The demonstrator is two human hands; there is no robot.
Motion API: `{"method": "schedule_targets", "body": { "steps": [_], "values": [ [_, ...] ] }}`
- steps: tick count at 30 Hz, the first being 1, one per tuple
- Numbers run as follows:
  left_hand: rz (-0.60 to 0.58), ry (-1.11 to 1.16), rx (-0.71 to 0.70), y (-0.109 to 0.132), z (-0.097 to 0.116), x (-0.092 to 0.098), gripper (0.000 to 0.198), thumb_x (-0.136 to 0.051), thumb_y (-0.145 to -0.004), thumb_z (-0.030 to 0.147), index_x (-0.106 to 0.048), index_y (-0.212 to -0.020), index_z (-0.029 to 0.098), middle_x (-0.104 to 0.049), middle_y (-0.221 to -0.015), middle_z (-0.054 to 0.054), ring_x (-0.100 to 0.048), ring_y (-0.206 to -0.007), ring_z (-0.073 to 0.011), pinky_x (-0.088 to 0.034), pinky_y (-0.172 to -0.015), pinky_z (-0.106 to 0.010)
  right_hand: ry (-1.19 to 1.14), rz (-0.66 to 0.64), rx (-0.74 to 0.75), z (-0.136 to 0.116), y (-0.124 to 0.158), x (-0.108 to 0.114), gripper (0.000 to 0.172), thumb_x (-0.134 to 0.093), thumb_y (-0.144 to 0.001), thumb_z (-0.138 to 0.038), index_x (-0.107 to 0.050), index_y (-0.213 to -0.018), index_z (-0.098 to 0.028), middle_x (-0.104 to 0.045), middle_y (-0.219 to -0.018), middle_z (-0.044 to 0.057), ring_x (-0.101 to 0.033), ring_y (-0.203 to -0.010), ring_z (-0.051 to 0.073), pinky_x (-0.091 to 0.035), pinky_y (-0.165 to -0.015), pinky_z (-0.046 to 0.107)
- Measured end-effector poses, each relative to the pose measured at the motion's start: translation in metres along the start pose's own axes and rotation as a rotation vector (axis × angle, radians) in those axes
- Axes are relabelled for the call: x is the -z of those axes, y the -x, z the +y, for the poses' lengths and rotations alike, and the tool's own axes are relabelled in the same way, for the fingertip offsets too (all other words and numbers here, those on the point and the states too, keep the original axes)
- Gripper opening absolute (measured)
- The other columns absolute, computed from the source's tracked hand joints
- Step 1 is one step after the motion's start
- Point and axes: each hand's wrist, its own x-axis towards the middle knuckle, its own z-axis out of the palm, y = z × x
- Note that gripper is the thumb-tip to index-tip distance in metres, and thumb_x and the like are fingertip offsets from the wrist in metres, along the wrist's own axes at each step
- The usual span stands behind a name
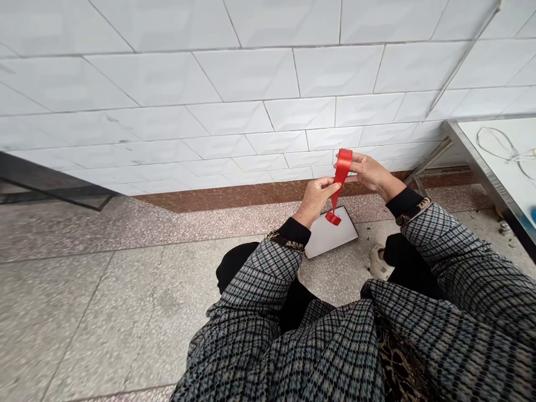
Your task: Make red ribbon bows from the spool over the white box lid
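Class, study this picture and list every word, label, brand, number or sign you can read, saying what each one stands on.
No readable text: nothing shows on the red ribbon between the left hand and right hand, or on the white board.
The gold pattern on the right cuff is too small to tell.

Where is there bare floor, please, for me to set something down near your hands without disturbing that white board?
The widest free patch is the speckled stone floor left of the left forearm, bordered above by the brown skirting. It is crowded around the white board, beneath the left hand, right hand and red ribbon, and by the shoe.
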Motion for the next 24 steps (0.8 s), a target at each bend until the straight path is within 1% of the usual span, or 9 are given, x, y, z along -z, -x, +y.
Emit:
{"method": "schedule_targets", "body": {
  "steps": [2, 5, 7, 9, 12, 15, 18, 21, 24],
  "values": [
    [0.039, 0.000, -0.007, 0.001, -0.001, -0.002, 0.025, -0.090, -0.075, 0.034, -0.072, -0.084, 0.019, -0.069, -0.073, 0.002, -0.059, -0.071, -0.0133, -0.046, -0.075, -0.029, -0.065, -0.035, -0.047, 0.001, 0.000, 0.003, 0.037, -0.090, -0.085, -0.042, -0.081, -0.114, -0.021, -0.085, -0.114, 0.011, -0.081, -0.108, 0.026, -0.072, -0.093, 0.044],
    [0.093, 0.001, -0.031, 0.003, 0.000, -0.005, 0.033, -0.088, -0.076, 0.021, -0.068, -0.102, 0.024, -0.058, -0.065, 0.009, -0.055, -0.064, -0.0125, -0.043, -0.070, -0.028, -0.122, -0.094, -0.087, 0.005, -0.001, 0.007, 0.036, -0.090, -0.087, -0.042, -0.080, -0.114, -0.020, -0.084, -0.111, 0.011, -0.080, -0.097, 0.022, -0.071, -0.082, 0.033],
    [0.087, -0.019, -0.065, 0.005, 0.002, -0.007, 0.041, -0.086, -0.079, 0.015, -0.068, -0.115, 0.027, -0.054, -0.063, 0.010, -0.053, -0.061, -0.0131, -0.043, -0.068, -0.029, -0.152, -0.134, -0.114, 0.010, -0.002, 0.009, 0.034, -0.090, -0.088, -0.040, -0.079, -0.112, -0.019, -0.083, -0.105, 0.009, -0.079, -0.091, 0.019, -0.069, -0.076, 0.028],
    [0.056, -0.050, -0.102, 0.007, 0.005, -0.007, 0.046, -0.084, -0.081, 0.012, -0.070, -0.122, 0.028, -0.054, -0.064, 0.010, -0.053, -0.062, -0.0139, -0.044, -0.069, -0.030, -0.206, -0.168, -0.166, 0.014, -0.003, 0.009, 0.029, -0.091, -0.089, -0.036, -0.078, -0.107, -0.018, -0.082, -0.097, 0.007, -0.078, -0.085, 0.017, -0.066, -0.070, 0.025],
    [-0.017, -0.074, -0.130, 0.008, 0.006, -0.005, 0.046, -0.082, -0.082, 0.009, -0.071, -0.123, 0.028, -0.054, -0.064, 0.009, -0.055, -0.062, -0.0146, -0.045, -0.069, -0.031, -0.318, -0.203, -0.266, 0.016, -0.003, 0.007, 0.020, -0.090, -0.088, -0.026, -0.075, -0.098, -0.018, -0.081, -0.088, 0.004, -0.074, -0.073, 0.014, -0.061, -0.061, 0.020],
    [-0.030, -0.113, -0.162, 0.007, 0.003, -0.004, 0.041, -0.080, -0.082, 0.007, -0.072, -0.117, 0.027, -0.053, -0.063, 0.010, -0.052, -0.060, -0.0130, -0.045, -0.068, -0.030, -0.414, -0.225, -0.347, 0.015, -0.003, 0.006, 0.016, -0.088, -0.088, -0.019, -0.073, -0.095, -0.018, -0.081, -0.082, 0.003, -0.070, -0.064, 0.011, -0.058, -0.055, 0.017],
    [-0.004, -0.181, -0.193, 0.004, -0.001, -0.002, 0.042, -0.078, -0.081, 0.005, -0.075, -0.117, 0.026, -0.052, -0.064, 0.011, -0.050, -0.060, -0.0116, -0.045, -0.069, -0.029, -0.467, -0.251, -0.400, 0.014, -0.003, 0.006, 0.012, -0.083, -0.094, -0.016, -0.074, -0.101, -0.016, -0.083, -0.087, 0.005, -0.076, -0.070, 0.013, -0.062, -0.058, 0.017],
    [0.001, -0.223, -0.183, 0.000, -0.004, 0.001, 0.043, -0.078, -0.080, 0.005, -0.077, -0.119, 0.024, -0.054, -0.065, 0.011, -0.052, -0.061, -0.0116, -0.047, -0.070, -0.029, -0.476, -0.253, -0.420, 0.015, -0.002, 0.006, 0.015, -0.076, -0.097, -0.016, -0.075, -0.112, -0.015, -0.086, -0.096, 0.008, -0.081, -0.080, 0.015, -0.067, -0.067, 0.020],
    [-0.018, -0.199, -0.142, -0.003, -0.004, 0.005, 0.041, -0.080, -0.079, 0.009, -0.077, -0.117, 0.023, -0.056, -0.064, 0.011, -0.055, -0.063, -0.0119, -0.048, -0.071, -0.029, -0.411, -0.266, -0.397, 0.015, 0.001, 0.003, 0.014, -0.077, -0.097, -0.021, -0.074, -0.110, -0.016, -0.085, -0.095, 0.008, -0.080, -0.078, 0.016, -0.068, -0.069, 0.023]
  ]
}}
